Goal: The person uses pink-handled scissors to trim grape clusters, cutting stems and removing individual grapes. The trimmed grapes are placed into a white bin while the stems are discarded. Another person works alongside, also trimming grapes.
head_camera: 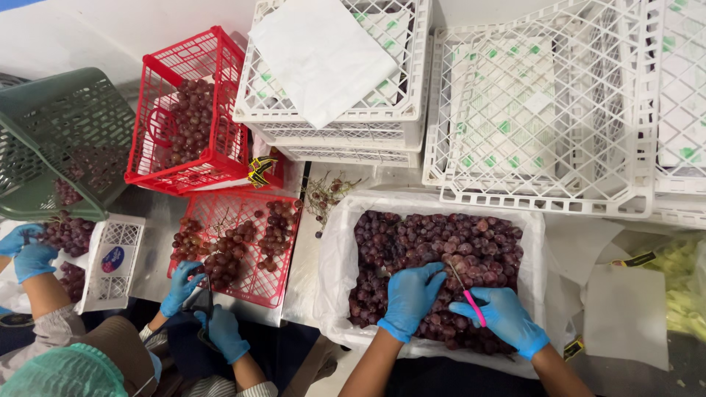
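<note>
Right hand [504,315] fingers clamped on pink-handled scissors [466,289], left hand [410,295] fingers spread on dark-red grapes [441,250]

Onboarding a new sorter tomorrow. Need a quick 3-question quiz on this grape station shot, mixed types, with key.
1. True or false: the right hand holds pink-handled scissors over the red grapes.
2. The lined white crate in front of the wearer holds: A) green grapes B) red grapes C) paper sheets only.
3. What colour gloves cover the left hand and the right hand?

Key
1. True
2. B
3. Blue; the left hand rests on the grapes, the right grips the scissors.
</note>
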A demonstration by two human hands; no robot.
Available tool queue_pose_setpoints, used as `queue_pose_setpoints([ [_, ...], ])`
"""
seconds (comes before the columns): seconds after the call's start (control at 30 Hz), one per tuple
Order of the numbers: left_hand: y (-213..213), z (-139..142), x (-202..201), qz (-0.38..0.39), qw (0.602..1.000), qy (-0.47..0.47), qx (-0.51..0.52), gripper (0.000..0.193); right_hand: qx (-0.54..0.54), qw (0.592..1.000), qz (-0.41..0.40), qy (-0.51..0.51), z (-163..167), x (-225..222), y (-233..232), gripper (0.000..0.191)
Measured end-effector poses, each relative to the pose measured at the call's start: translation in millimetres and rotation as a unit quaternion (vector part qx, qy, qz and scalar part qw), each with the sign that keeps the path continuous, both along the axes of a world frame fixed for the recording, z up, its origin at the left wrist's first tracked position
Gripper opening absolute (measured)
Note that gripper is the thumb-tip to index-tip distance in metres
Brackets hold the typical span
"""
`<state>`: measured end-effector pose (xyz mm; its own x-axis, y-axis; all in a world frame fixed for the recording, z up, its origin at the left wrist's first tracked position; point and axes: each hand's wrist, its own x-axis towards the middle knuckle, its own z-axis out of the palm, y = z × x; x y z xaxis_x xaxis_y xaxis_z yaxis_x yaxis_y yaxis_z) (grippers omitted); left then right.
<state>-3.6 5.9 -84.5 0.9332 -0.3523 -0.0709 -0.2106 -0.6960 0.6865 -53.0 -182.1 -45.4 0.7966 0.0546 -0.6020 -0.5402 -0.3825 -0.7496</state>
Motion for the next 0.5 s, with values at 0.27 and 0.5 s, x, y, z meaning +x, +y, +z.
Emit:
queue_pose_setpoints([
  [0.27,-7.7,-8.9,5.7,-0.045,0.99,-0.133,-0.01,0.015,-0.074,0.996,0.029,-0.045,2.7,-5.9,-1.3,0.045],
  [0.5,0.1,-10.0,10.4,-0.007,0.984,-0.087,-0.154,0.009,0.079,0.995,-0.036,-0.04,0.6,-5.8,-25.8,0.033],
])
